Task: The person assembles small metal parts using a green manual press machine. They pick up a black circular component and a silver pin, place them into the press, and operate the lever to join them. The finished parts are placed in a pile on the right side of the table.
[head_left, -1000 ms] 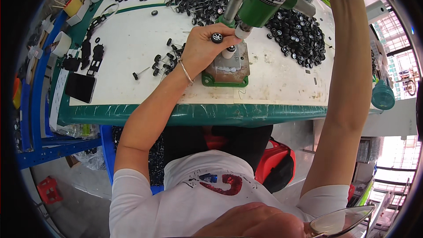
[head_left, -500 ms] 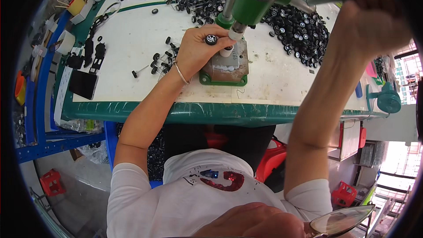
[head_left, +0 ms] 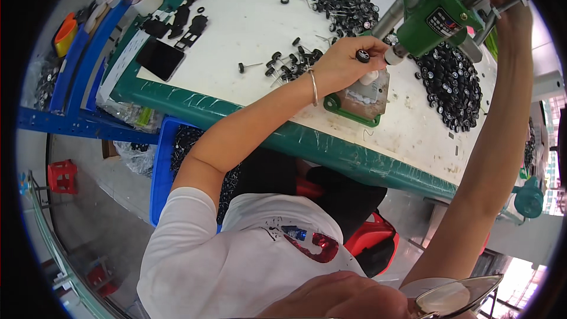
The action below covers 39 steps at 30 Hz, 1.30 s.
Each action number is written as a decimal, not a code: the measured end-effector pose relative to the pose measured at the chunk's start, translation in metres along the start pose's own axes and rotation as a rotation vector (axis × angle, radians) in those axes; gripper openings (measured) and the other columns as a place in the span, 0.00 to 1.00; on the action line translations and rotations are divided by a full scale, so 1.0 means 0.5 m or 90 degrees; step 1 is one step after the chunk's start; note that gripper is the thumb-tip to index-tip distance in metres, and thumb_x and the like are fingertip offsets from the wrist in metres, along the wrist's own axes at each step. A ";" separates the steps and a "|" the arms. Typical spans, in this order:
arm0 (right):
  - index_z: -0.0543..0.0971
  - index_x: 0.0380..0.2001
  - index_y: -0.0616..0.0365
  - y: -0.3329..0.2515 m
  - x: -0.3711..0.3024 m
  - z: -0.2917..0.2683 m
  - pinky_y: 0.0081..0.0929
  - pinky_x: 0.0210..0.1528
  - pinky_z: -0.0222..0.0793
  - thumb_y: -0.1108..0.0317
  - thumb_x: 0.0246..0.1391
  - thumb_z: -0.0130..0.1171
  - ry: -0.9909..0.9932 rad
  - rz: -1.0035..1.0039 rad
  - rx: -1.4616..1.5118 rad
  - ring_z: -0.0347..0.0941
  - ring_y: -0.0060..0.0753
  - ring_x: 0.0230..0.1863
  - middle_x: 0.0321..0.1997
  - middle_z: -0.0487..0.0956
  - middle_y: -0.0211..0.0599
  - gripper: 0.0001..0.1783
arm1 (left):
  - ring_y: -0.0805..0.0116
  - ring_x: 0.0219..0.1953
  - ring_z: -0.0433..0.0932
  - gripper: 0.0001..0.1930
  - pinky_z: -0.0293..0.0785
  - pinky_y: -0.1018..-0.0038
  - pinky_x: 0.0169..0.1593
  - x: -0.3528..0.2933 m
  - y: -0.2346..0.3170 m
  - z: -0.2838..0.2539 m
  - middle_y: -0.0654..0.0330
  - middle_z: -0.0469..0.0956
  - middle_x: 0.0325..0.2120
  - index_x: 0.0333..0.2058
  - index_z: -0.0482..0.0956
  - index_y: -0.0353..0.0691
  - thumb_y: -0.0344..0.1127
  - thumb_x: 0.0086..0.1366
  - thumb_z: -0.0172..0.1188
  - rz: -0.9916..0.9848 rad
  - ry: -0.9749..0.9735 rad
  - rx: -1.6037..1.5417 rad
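Observation:
My left hand (head_left: 348, 61) is closed at the small arbor press, pinching a toy wheel and axle by its black wheel (head_left: 362, 56), which has a light-coloured hub. Its fingertips are between the press's white ram tip (head_left: 393, 56) and the white round holder (head_left: 369, 77) on the metal base plate (head_left: 367, 98). The axle is mostly hidden by my fingers. Up at the right, my right hand (head_left: 515, 18) is closed around the lever (head_left: 489, 28) of the green press (head_left: 428, 15); its fingers are partly hidden.
Wheel-and-axle pieces (head_left: 289, 64) lie left of the press. Behind it is a pile of axled wheels (head_left: 345, 12); loose wheels (head_left: 452, 85) are heaped right. A black phone (head_left: 160, 59) and black plastic parts (head_left: 192, 31) lie left. A blue bin (head_left: 163, 171) stands below the table edge.
The whole view has turned, so the table and press appear tilted and farther right. My left hand still pinches the wheel at the press, and my right hand is still on the lever.

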State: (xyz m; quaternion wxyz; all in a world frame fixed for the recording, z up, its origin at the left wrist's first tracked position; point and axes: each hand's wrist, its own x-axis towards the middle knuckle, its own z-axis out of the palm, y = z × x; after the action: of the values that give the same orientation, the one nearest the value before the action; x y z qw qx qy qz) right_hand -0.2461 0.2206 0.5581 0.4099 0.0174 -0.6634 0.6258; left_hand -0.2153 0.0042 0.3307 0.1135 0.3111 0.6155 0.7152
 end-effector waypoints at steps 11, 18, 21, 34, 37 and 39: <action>0.76 0.38 0.57 0.102 -0.144 -0.063 0.24 0.30 0.69 0.53 0.59 0.51 0.044 0.186 -0.014 0.72 0.25 0.28 0.27 0.75 0.31 0.17 | 0.85 0.17 0.58 0.21 0.53 0.87 0.17 -0.183 0.072 -0.254 0.71 0.62 0.19 0.51 0.70 0.34 0.30 0.58 0.58 -0.142 0.282 -0.138; 0.79 0.40 0.51 0.350 -0.272 -0.241 0.31 0.36 0.71 0.63 0.55 0.56 -0.321 -0.013 -0.641 0.75 0.33 0.31 0.35 0.79 0.33 0.11 | 0.82 0.20 0.61 0.09 0.57 0.84 0.25 -0.245 0.044 -0.389 0.71 0.68 0.18 0.37 0.83 0.36 0.31 0.59 0.61 -0.209 0.251 0.323; 0.80 0.37 0.51 0.378 -0.312 -0.235 0.40 0.43 0.71 0.70 0.51 0.53 -0.367 -0.109 -0.901 0.74 0.45 0.42 0.38 0.76 0.37 0.10 | 0.77 0.30 0.71 0.09 0.67 0.80 0.36 -0.246 0.045 -0.389 0.66 0.73 0.25 0.38 0.82 0.37 0.24 0.59 0.58 -0.097 0.080 0.572; 0.79 0.41 0.61 0.265 -0.378 -0.127 0.24 0.37 0.70 0.68 0.52 0.60 -0.351 0.002 -0.382 0.74 0.26 0.33 0.37 0.78 0.35 0.13 | 0.75 0.28 0.68 0.14 0.64 0.79 0.34 -0.193 0.020 -0.288 0.65 0.73 0.25 0.40 0.83 0.45 0.26 0.53 0.65 -0.054 -0.074 0.516; 0.80 0.40 0.61 0.210 -0.409 -0.075 0.23 0.39 0.69 0.68 0.52 0.61 -0.397 0.010 -0.295 0.74 0.26 0.35 0.37 0.78 0.35 0.13 | 0.76 0.26 0.68 0.12 0.65 0.80 0.31 -0.193 0.002 -0.288 0.65 0.72 0.23 0.37 0.82 0.43 0.28 0.51 0.67 -0.021 -0.039 0.518; 0.80 0.40 0.61 0.206 -0.422 -0.057 0.24 0.40 0.68 0.68 0.51 0.61 -0.415 0.020 -0.270 0.73 0.27 0.37 0.39 0.78 0.35 0.13 | 0.79 0.26 0.67 0.11 0.63 0.82 0.30 -0.192 -0.006 -0.292 0.67 0.73 0.24 0.37 0.82 0.42 0.28 0.52 0.67 0.007 -0.005 0.482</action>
State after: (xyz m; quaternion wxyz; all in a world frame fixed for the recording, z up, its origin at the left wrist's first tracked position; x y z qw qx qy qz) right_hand -0.1462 0.1637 0.3514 0.1623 0.1203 -0.8737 0.4426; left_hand -0.2262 -0.1657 0.2913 -0.0106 0.3369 0.8340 0.4368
